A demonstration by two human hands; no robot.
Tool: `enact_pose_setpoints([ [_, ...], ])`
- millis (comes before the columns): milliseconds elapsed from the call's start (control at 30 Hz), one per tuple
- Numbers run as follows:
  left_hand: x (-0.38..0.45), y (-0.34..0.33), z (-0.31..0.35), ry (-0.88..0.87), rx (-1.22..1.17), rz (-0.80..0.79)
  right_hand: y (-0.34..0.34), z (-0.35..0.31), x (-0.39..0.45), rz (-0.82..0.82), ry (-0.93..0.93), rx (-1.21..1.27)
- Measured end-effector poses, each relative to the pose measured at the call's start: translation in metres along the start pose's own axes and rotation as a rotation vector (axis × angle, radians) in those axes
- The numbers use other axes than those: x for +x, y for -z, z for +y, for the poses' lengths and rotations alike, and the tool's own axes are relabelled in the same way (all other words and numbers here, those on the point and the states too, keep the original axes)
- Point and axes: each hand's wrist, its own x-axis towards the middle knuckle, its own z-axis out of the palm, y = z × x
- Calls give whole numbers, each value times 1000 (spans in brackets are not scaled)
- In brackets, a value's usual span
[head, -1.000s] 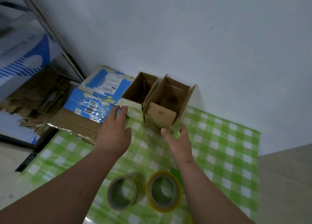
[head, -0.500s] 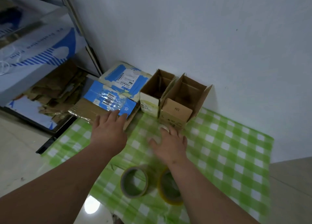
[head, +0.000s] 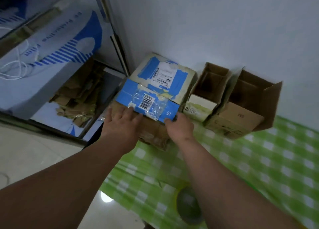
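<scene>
A flattened cardboard box with blue tape and a barcode label (head: 146, 106) lies on top of a stack at the left end of the green checked cloth (head: 259, 159). My left hand (head: 120, 123) rests flat on its near left part, fingers spread. At the box's near right corner is my right hand (head: 179, 127), its fingertips at the edge by the "10" mark; their curl under the edge is hidden. A second flattened box with a white shipping label (head: 164, 75) lies behind it against the wall.
Two open small cartons (head: 208, 90) (head: 245, 108) stand upright against the wall to the right. A tape roll (head: 188, 206) lies on the cloth under my right forearm. Left of the cloth is a shelf with scrap cardboard (head: 79, 97) and white cables.
Both hands moved forward and left, from the cloth in front of the small cartons onto the blue-taped flattened box. The camera swung left and came closer.
</scene>
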Motion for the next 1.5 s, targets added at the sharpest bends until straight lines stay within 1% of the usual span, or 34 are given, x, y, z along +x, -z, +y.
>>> enact_pose_setpoints([
  [67, 9, -6, -9, -20, -9, 4, -4, -9, 7, 30, -80, 141],
  [100, 13, -9, -12, -28, -13, 0, -5, -12, 9, 48, -114, 250],
  [167, 17, -14, -14, -38, -22, -16, -6, -17, 10, 93, -163, 464],
  [200, 19, -17, -15, -41, -25, -23, -7, -18, 11, 116, -162, 510],
  [267, 20, -19, -18, -50, -42, -30, -9, -21, 13, 133, -149, 520],
  [333, 21, -18, -20, -51, -79, 6, -8, -28, 11, 137, -127, 532],
  [433, 20, -10, -22, -34, -184, 141, -4, -39, 3, 130, -64, 563],
  [633, 10, 12, -26, -1, -311, 332, 7, -51, -21, 105, 66, 688],
  [700, 4, 22, -22, 12, -359, 417, 11, -53, -30, 67, 104, 740],
  [767, -3, 31, -19, 31, -382, 479, 15, -55, -42, 20, 148, 742],
  [867, -17, 45, -18, 57, -410, 502, 24, -54, -61, -86, 256, 726],
  [967, -34, 58, -16, 28, -400, 530, 40, -52, -85, -175, 392, 694],
  [1100, -67, 70, -9, -75, -360, 524, 62, -41, -115, -181, 491, 611],
  [1167, -86, 78, 0, -81, -386, 560, 69, -33, -132, -150, 527, 604],
  [1267, -113, 90, 18, -1, -528, 547, 77, -15, -155, -26, 543, 675],
  [1333, -131, 97, 27, 51, -647, 534, 84, 1, -166, 86, 455, 777],
  [1400, -149, 104, 33, 44, -758, 515, 91, 20, -172, 188, 365, 857],
  [1500, -171, 111, 40, -14, -926, 437, 102, 48, -178, 334, 305, 815],
])
